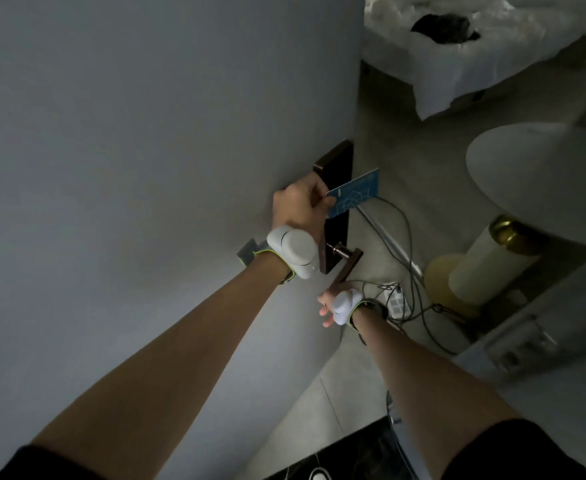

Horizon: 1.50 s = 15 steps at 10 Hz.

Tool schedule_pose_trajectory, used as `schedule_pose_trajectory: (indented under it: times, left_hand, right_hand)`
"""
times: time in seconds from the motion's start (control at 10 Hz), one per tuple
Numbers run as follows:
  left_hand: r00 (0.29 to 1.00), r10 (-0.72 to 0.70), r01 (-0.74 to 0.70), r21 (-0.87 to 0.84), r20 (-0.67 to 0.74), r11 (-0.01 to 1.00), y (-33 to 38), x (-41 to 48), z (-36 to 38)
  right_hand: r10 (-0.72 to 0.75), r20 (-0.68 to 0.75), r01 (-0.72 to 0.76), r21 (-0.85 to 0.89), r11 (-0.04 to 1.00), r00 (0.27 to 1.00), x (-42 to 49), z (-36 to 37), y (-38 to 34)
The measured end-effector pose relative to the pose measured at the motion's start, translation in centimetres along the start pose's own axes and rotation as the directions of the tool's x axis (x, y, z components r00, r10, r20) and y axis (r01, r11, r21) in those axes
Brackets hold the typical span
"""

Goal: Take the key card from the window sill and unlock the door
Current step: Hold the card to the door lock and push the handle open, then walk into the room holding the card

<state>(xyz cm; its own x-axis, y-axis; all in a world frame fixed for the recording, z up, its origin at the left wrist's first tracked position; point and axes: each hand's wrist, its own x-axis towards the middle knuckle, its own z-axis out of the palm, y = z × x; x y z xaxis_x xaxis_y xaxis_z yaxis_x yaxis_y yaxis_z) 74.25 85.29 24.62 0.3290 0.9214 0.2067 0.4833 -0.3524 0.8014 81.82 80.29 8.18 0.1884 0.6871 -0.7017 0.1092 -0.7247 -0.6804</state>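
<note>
Key card (353, 192) off sill, pinched in left hand (298, 206), held against dark lock plate (336, 168) on door (146, 168). Right hand (333, 303) at lever handle (348, 268), fingers loose, grasp unclear. Unlocking apparently underway; lever press, door opening remain.

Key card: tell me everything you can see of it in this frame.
The key card is a thin, flat blue rectangle, plastic by its look, printed with pale line patterns and a small light mark near one corner. The left hand pinches it by one end, fingers covering that corner. It is held tilted against the dark lock plate on the door, above the lever handle, its far end jutting past the door's edge. The print cannot be read.
</note>
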Motion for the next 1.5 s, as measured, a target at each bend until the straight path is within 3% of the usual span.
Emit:
schedule_pose_trajectory:
  times: [0.2,0.4,0.5,0.8,0.9,1.0,1.1,1.2,1.3,1.4,1.5]
  left_hand:
    - [1.0,0.023,-0.023,-0.031,0.005,0.999,-0.3,6.4,-1.8]
    - [0.997,0.077,-0.077,0.008,0.009,0.997,-1.1,11.9,-1.8]
    - [0.995,0.097,-0.097,0.064,0.004,0.993,-1.7,14.7,-1.5]
    - [0.997,0.052,-0.049,0.048,-0.053,0.998,-4.1,21.9,-1.0]
    - [0.998,0.051,-0.048,0.074,-0.045,0.996,-4.9,23.5,-0.9]
    - [0.997,0.06,-0.055,0.114,-0.043,0.992,-5.4,25.7,-0.4]
    - [0.998,0.061,-0.056,0.147,-0.031,0.987,-5.7,27.7,0.4]
    - [0.997,0.073,-0.078,0.208,0.032,0.975,-5.5,30.6,1.6]
    - [0.996,0.045,-0.062,0.256,0.075,0.965,-5.7,32.0,2.6]
    - [0.993,0.013,-0.047,0.287,0.117,0.957,-6.1,33.3,4.4]
    - [0.989,-0.002,-0.037,0.261,0.147,0.965,-6.0,34.3,6.7]
  right_hand:
    - [0.077,0.026,-0.076,-0.024,0.997,0.997,2.3,1.7,-5.7]
    - [0.149,0.303,-0.124,-0.098,0.987,0.941,4.8,0.1,-10.1]
    - [0.17,0.416,-0.101,-0.183,0.978,0.893,6.6,-0.2,-12.0]
    - [0.163,0.521,-0.047,-0.229,0.972,0.838,11.3,1.2,-15.1]
    - [0.175,0.551,0.044,-0.36,0.932,0.816,12.6,1.0,-16.0]
    - [0.194,0.508,0.039,-0.412,0.91,0.839,15.0,-2.3,-18.9]
    - [-0.051,0.303,0.103,-0.158,0.982,0.952,15.8,-8.9,-22.2]
    - [-0.271,0.029,0.267,0.112,0.957,0.962,16.5,-16.3,-25.4]
    - [-0.376,-0.091,0.387,0.238,0.891,0.922,17.0,-20.1,-27.3]
    - [-0.456,-0.221,0.483,0.091,0.871,0.862,17.5,-22.1,-27.8]
    - [-0.438,-0.254,0.445,-0.03,0.895,0.863,18.4,-23.2,-27.3]
